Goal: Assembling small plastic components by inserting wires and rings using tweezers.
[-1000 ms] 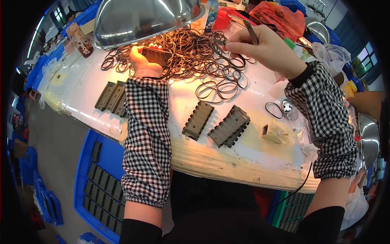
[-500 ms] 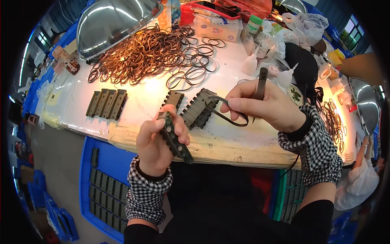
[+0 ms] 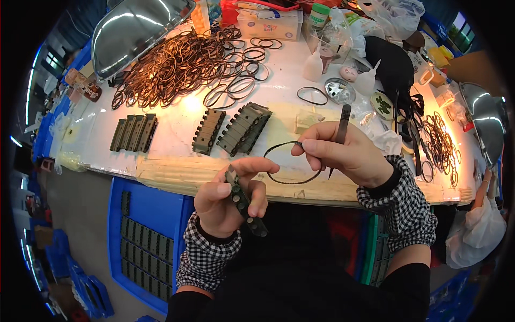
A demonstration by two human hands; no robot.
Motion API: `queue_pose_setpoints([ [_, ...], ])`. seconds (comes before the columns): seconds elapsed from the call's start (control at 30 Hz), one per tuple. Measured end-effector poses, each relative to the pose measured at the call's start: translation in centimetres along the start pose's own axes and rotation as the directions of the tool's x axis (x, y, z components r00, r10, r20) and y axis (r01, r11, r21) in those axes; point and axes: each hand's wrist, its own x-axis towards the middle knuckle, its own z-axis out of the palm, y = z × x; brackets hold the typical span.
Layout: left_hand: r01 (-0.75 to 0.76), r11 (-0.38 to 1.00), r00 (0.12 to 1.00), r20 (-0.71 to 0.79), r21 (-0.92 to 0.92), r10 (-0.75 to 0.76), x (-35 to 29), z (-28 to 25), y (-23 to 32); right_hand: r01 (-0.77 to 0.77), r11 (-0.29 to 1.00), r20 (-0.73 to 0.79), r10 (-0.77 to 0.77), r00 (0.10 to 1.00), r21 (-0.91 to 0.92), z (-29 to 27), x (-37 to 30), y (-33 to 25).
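My left hand (image 3: 217, 206) is closed round a narrow dark green part (image 3: 240, 197) with a row of round studs or small wheels along its side. The part slants down to the right. In my right hand (image 3: 348, 153), thumb and forefinger pinch a thin black toothed belt (image 3: 292, 183), which hangs as an open loop. The same hand also keeps dark tweezers (image 3: 344, 121), their tips pointing down. My left forefinger reaches out to the loop's left side; whether it touches is unclear. Behind my hands stand stacked greenish ribbed parts (image 3: 244, 129) and a smaller group (image 3: 208, 131).
A large tangle of belts (image 3: 171, 70) lies at the back left, below a metal lamp shade (image 3: 137, 35). More ribbed parts (image 3: 134, 133) sit left. Bottles (image 3: 313, 67) and a round metal dish (image 3: 340, 90) stand right. Below the table edge is a blue tray (image 3: 153, 206) of dark parts.
My left forefinger has stretched out toward the belt, and the two hands are nearer each other. The belt now hangs as a wider, rounder loop. The whole view has shifted a little.
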Motion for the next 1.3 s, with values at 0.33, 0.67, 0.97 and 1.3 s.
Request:
queue_pose_setpoints([
  [0.33, 0.049, 0.984, 0.994, 0.101, -0.172, -0.032, 0.6, -0.5, -1.3, 0.149, 0.982, -0.091, -0.159, 0.983, -0.114, 0.7, -0.8, 1.6],
  [0.67, 0.047, 0.992, 0.994, 0.103, -0.115, -0.035, 0.0, -0.7, -1.3, 0.195, 0.974, -0.086, -0.205, 0.975, -0.113, 1.0, -0.5, 2.7],
  [0.97, 0.208, 0.927, 0.978, -0.039, 0.313, -0.206, 0.1, 0.6, -0.7, -0.004, 1.000, 0.070, 0.003, 0.998, 0.013, 0.7, -1.0, 2.0],
  [1.3, 0.113, 0.984, 0.942, -0.330, 0.139, -0.062, -0.1, 1.2, -1.3, 0.047, 0.996, -0.172, -0.032, 0.984, 0.081, 1.2, -1.5, 2.8],
])
